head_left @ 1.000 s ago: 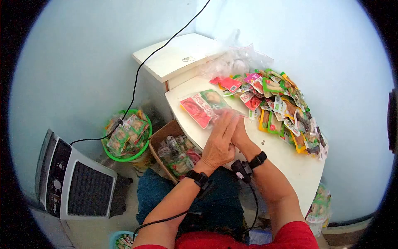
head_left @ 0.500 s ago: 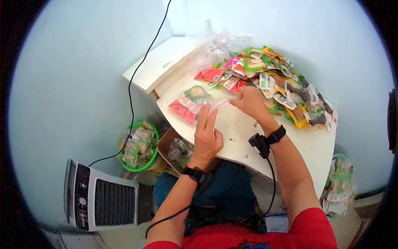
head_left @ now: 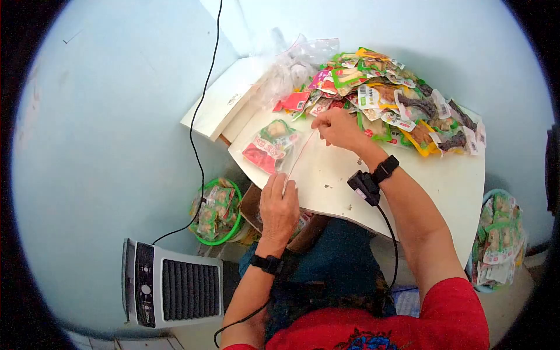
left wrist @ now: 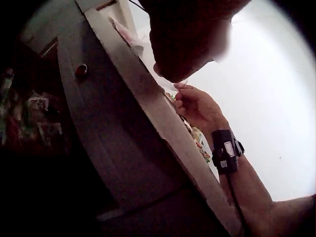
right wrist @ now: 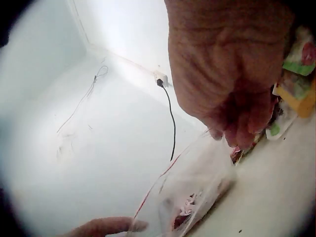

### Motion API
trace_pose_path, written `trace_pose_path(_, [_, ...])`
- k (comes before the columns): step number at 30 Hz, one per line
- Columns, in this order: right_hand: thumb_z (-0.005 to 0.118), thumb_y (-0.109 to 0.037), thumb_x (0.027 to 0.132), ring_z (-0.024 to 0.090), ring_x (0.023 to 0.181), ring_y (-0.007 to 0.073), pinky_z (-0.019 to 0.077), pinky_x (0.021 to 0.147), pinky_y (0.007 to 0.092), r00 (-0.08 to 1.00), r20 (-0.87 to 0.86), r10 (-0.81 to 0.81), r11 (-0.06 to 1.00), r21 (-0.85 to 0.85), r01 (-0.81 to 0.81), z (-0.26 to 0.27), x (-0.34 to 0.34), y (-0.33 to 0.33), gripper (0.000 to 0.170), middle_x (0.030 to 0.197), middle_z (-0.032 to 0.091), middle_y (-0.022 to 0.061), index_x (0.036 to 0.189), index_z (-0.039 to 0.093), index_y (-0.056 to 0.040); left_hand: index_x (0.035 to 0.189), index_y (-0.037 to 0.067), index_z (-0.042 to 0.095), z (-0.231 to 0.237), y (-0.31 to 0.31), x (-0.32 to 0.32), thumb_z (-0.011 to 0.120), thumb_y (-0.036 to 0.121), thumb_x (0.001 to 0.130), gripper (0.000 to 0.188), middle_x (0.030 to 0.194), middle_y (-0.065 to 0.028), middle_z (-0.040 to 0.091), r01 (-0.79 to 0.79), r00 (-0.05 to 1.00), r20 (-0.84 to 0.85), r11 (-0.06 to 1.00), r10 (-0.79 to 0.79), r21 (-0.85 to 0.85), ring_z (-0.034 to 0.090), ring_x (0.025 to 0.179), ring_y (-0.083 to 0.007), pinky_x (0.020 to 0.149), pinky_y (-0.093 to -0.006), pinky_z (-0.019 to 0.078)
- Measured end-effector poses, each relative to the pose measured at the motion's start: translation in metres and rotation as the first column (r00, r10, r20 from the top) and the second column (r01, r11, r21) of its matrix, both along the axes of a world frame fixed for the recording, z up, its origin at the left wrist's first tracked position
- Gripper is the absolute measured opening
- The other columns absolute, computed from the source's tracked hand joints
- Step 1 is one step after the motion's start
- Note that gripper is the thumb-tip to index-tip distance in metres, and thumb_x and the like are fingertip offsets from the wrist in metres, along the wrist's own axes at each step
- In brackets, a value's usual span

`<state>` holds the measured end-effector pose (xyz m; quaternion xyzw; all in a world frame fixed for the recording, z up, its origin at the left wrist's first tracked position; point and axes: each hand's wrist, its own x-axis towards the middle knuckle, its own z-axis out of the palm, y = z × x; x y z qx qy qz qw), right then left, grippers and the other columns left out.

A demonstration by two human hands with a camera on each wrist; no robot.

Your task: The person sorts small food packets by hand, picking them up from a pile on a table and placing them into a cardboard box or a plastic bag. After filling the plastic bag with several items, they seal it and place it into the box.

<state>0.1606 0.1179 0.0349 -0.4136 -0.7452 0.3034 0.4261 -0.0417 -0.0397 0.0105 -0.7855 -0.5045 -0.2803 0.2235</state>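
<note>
A clear zip bag (head_left: pixel 288 156) with a red line along its mouth lies on the white table, with a red packet (head_left: pixel 261 158) and a green-edged packet (head_left: pixel 277 129) inside. My right hand (head_left: pixel 343 129) pinches the far corner of the mouth, fingers curled. At the near corner, my left hand (head_left: pixel 279 207) holds the edge by its fingertips. Between the two hands the red line runs straight. In the right wrist view, a left finger (right wrist: pixel 118 225) lies along the bag's red-lined edge. The left hand (left wrist: pixel 190 39) shows dark in the left wrist view.
A heap of food packets (head_left: pixel 402 102) covers the table's back right, beside loose clear bags (head_left: pixel 291 73). Below stand a green-rimmed basket (head_left: pixel 238 219), a cardboard box (head_left: pixel 309 233) and a bin of packets (head_left: pixel 499 239). An air cooler (head_left: pixel 175 286) is at left; a black cable (head_left: pixel 198 134) hangs down.
My hands, together over the bag's mouth a second ago, have moved apart: the right went away to the far corner, the left came back to the near corner. The head view has shifted.
</note>
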Motion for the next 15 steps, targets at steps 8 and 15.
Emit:
trace_pose_path(8, [0.065, 0.005, 0.073, 0.067, 0.082, 0.0254, 0.0522, 0.07, 0.0366, 0.978, 0.171, 0.12, 0.925, 0.338, -0.173, -0.012, 0.001, 0.006, 0.022, 0.087, 0.069, 0.0126, 0.093, 0.072, -0.0022, 0.093, 0.0, 0.061, 0.002, -0.002, -0.012, 0.059, 0.005, 0.079, 0.015, 0.104, -0.0129, 0.06, -0.04, 0.996, -0.078, 0.998, 0.036, -0.051, 0.06, 0.1, -0.0301, 0.083, -0.0375, 0.0503])
trace_pose_path(15, [0.072, 0.0, 0.073, 0.064, 0.084, 0.0271, 0.0501, 0.071, 0.0375, 0.966, 0.233, 0.11, 0.914, 0.358, -0.19, -0.007, -0.001, -0.001, 0.017, 0.088, 0.064, 0.0112, 0.09, 0.071, -0.0022, 0.092, -0.001, 0.062, 0.02, 0.004, -0.019, 0.06, 0.0, 0.08, 0.011, 0.102, -0.0159, 0.062, 0.016, 0.996, 0.087, 0.999, -0.021, 0.049, 0.062, 0.093, -0.0335, 0.08, -0.0409, 0.0524])
